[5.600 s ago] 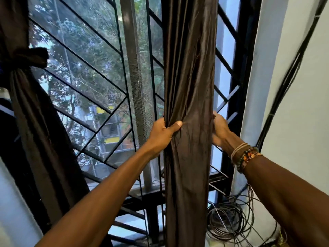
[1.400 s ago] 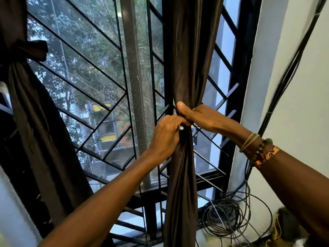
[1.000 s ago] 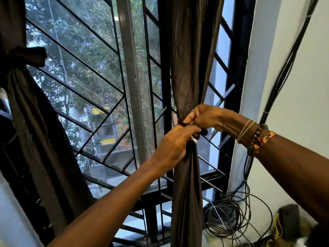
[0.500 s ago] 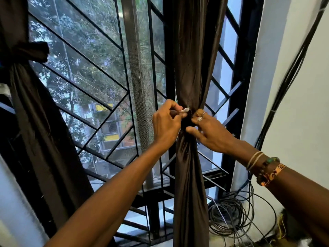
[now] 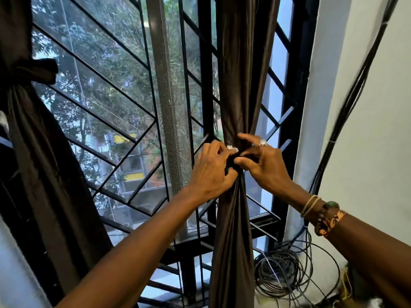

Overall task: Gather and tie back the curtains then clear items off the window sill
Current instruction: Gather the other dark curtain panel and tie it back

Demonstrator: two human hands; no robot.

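The left curtain (image 5: 33, 134) hangs tied. At the window's right, our left hand (image 5: 211, 172) and right hand (image 5: 264, 165) curl their fingers (image 5: 248, 138) around the right curtain (image 5: 238, 63), pinching its gathered waist. We judge the knot unfinished and the sill not yet cleared.

Two bare forearms reach up and forward, the left arm (image 5: 133, 252) from the lower left and the right arm (image 5: 367, 241) from the lower right, so that the hands meet near the centre of the view. The left hand (image 5: 211, 172) shows its back to the camera, its fingers curled in and pinching the gathered curtain (image 5: 239, 85) at its narrowed waist. The right hand (image 5: 265, 166) is just beside it, thumb and bent fingers closing on the same spot, with a ring (image 5: 262, 142) on one finger and several bracelets (image 5: 322, 215) on the wrist.
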